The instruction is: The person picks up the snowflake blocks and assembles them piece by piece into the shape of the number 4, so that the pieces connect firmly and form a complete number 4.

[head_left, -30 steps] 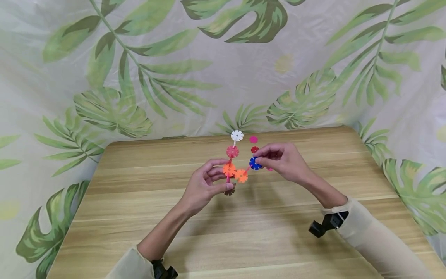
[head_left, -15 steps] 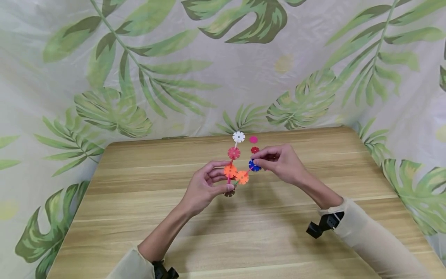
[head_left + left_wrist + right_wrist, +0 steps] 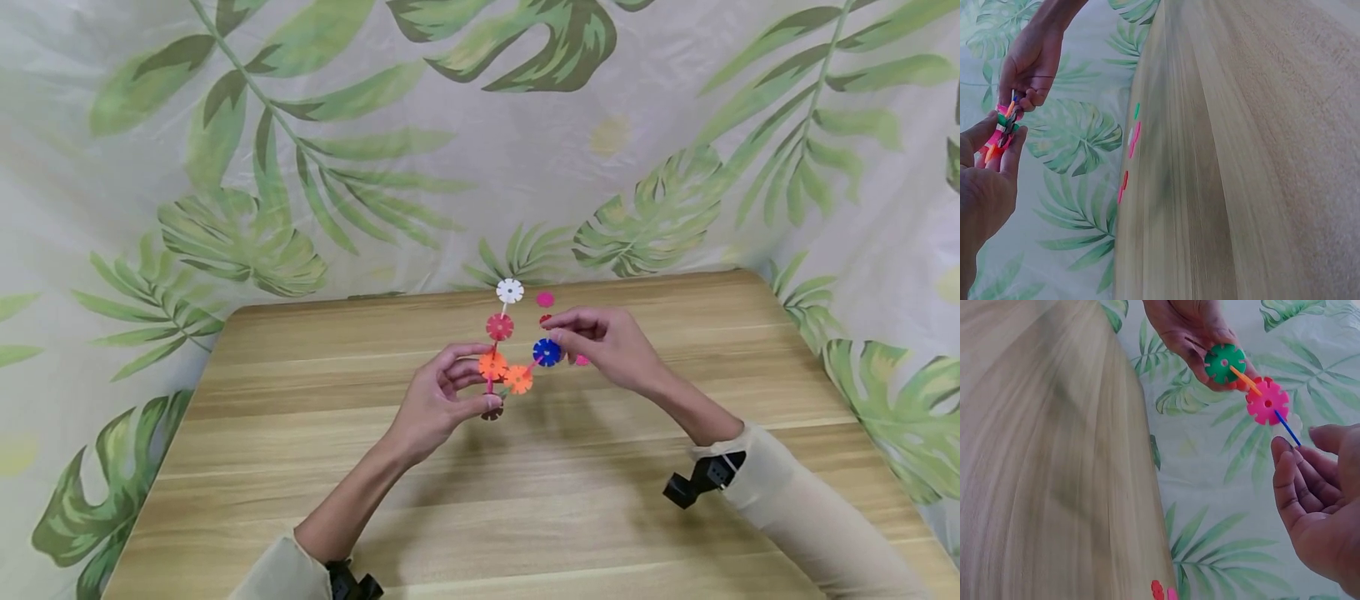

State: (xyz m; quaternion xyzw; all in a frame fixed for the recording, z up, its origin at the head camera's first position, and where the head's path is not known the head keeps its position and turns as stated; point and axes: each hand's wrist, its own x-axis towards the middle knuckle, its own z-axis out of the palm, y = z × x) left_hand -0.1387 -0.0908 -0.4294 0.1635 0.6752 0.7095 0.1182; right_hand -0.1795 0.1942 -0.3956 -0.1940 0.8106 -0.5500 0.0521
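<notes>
A branching chain of interlocking snowflake discs hangs above the table, with a white disc (image 3: pixel 510 291) at its far end, then a red disc (image 3: pixel 499 327) and two orange ones. My left hand (image 3: pixel 438 404) pinches the chain between thumb and fingers near the orange disc (image 3: pixel 492 364) and a dark disc (image 3: pixel 492 412). At the right branch end is a blue disc (image 3: pixel 547 352). Close against its edge is my right hand (image 3: pixel 611 350); in the right wrist view thumb and index finger stand apart there. That view also shows a green disc (image 3: pixel 1224 362) and a pink disc (image 3: pixel 1267 401).
Loose discs lie on the wooden table (image 3: pixel 300 458) near its far edge, among them a pink disc (image 3: pixel 545 299) and a red disc (image 3: pixel 1124 180). A leaf-patterned cloth (image 3: pixel 525 167) hangs behind the table.
My right thumb and index finger have parted from their pinch on the blue disc, the index finger lifting away. The chain shifted slightly down, then back up; my left hand keeps its grip.
</notes>
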